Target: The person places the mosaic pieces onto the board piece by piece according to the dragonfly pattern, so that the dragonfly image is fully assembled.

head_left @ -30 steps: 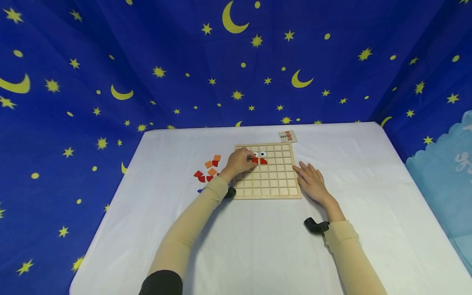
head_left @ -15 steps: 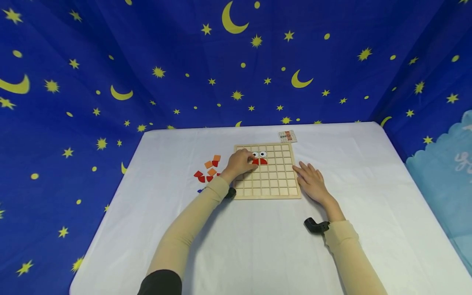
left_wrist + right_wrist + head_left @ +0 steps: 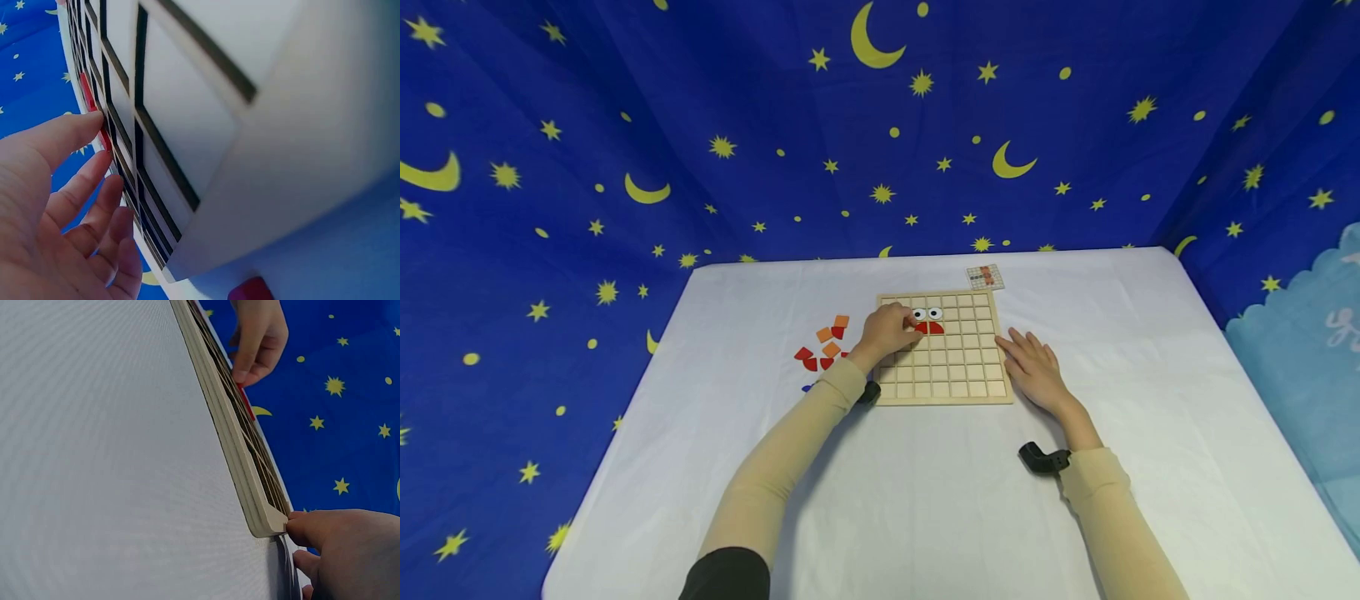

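Note:
In the head view my left hand [image 3: 887, 327] reaches over the left part of a wooden grid board [image 3: 943, 403]. Its thumb and index finger pinch a red quarter-circle tile [image 3: 105, 140] lying at the grid, partly covered by the fingers. Beside it a second red quarter-circle tile [image 3: 936, 328] fills a cell. Two round eye tiles, one of them the right eye tile [image 3: 935, 314], sit in the row above. My right hand [image 3: 1036, 370] rests with extended fingers at the board's right edge; in the right wrist view its thumb [image 3: 306, 526] touches the board's corner.
Left of the board lie loose orange square tiles, such as this orange tile [image 3: 842, 321], and several red tiles [image 3: 809, 364]. A blue tile [image 3: 807, 388] is partly hidden by the left sleeve. A patterned card [image 3: 985, 277] lies behind the board on the white-covered table [image 3: 925, 500].
My left fingers have shifted very slightly at the red tile, and the left eye tile shows a little more. The right hand has stayed in place.

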### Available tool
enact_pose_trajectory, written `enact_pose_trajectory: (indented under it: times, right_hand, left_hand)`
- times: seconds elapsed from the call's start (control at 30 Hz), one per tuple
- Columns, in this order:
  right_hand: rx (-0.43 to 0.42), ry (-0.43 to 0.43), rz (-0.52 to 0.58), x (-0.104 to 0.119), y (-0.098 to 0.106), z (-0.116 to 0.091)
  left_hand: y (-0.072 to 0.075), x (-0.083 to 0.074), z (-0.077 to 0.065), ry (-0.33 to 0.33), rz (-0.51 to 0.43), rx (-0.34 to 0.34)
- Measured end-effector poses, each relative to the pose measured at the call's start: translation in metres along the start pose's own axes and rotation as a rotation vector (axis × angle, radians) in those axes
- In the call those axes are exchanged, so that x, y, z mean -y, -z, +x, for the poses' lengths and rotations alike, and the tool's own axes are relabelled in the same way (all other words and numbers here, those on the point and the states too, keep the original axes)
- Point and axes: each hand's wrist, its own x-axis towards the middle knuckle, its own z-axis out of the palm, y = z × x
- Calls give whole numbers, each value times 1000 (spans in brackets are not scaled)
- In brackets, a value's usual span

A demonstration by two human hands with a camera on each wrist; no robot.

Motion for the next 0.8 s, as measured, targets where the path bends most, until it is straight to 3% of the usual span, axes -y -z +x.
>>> enact_pose_trajectory:
  times: [0.53,0.8]
  right_hand:
    - [-24,25,6,1,-1,-2]
    - [-22,28,3,0,-1,-1]
  left_hand:
    - [4,0,-5,19,-82,5]
    - [14,1,-12,34,-257,-74]
